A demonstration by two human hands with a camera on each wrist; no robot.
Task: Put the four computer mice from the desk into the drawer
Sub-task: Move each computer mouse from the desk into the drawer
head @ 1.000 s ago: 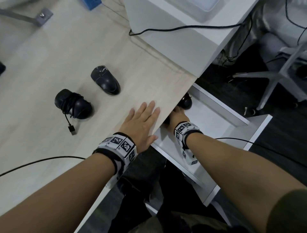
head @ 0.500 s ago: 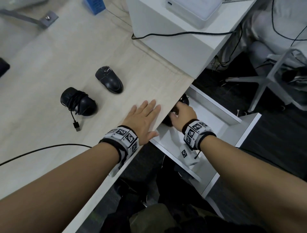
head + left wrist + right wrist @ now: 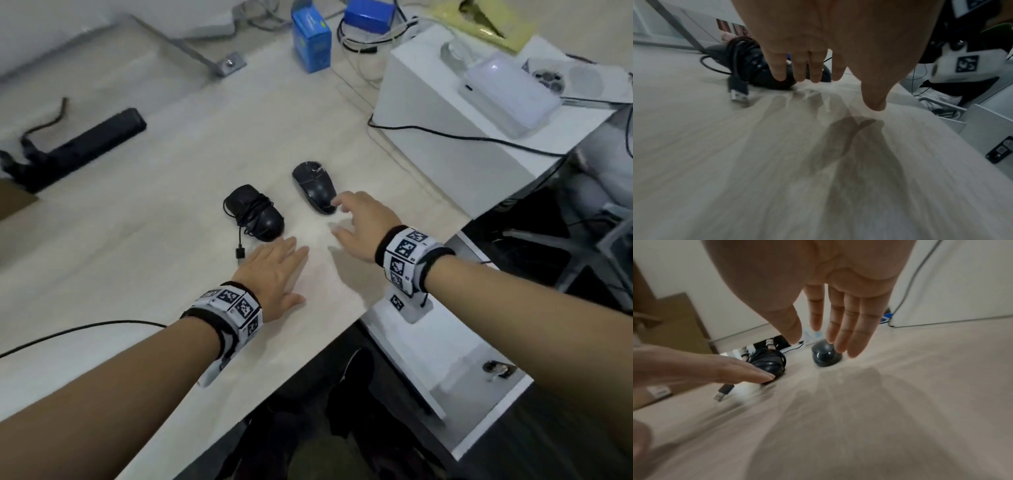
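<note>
Two black mice lie on the pale wooden desk. The wired mouse has its cable wound round it, and the USB plug trails off it. The plain mouse lies to its right. My left hand lies flat and open, its fingertips just short of the wired mouse. My right hand hovers open and spread, with its fingertips at the near end of the plain mouse. The open white drawer sits below the desk's right edge, its inside mostly hidden by my right arm.
A white box with a translucent device and a black cable stands at the back right. Blue boxes are at the back, a long black bar at the far left. A black cable crosses the near desk.
My right hand has come up out of the drawer and reached over the desk to the plain mouse. My left hand has slid forward from the desk edge towards the wired mouse.
</note>
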